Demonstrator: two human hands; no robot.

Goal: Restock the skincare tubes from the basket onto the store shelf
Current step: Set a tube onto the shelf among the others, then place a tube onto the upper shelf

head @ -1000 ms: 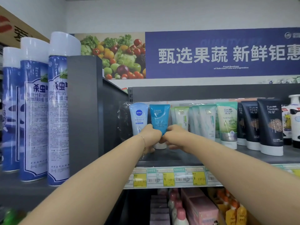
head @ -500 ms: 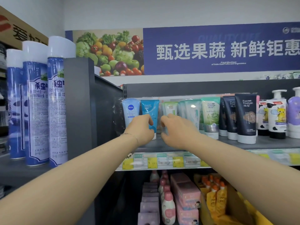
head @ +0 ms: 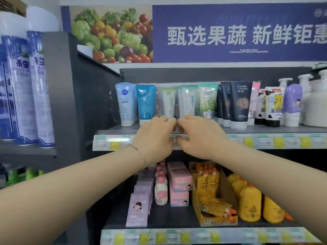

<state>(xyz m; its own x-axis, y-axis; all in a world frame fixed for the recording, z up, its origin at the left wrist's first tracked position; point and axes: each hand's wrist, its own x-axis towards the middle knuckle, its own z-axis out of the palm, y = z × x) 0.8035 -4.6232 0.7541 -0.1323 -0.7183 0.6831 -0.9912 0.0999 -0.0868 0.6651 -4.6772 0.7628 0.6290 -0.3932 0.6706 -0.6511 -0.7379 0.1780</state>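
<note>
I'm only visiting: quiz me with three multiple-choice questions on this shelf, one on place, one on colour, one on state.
1. Where is the pale blue plastic Nivea tube? A lower shelf; B left end of the grey metal upper shelf; C in a hand.
2. Colour of the rightmost Pure Fountain tube? A dark navy; B yellow; C pink.
3. How does that tube stand? A flat; B hanging; C upright, cap down.
B: leftmost in its row. A: dark body, white cap. C: cap rests on the shelf.

A shop: price labels line stocked shelves beneath a produce advertising banner.
</note>
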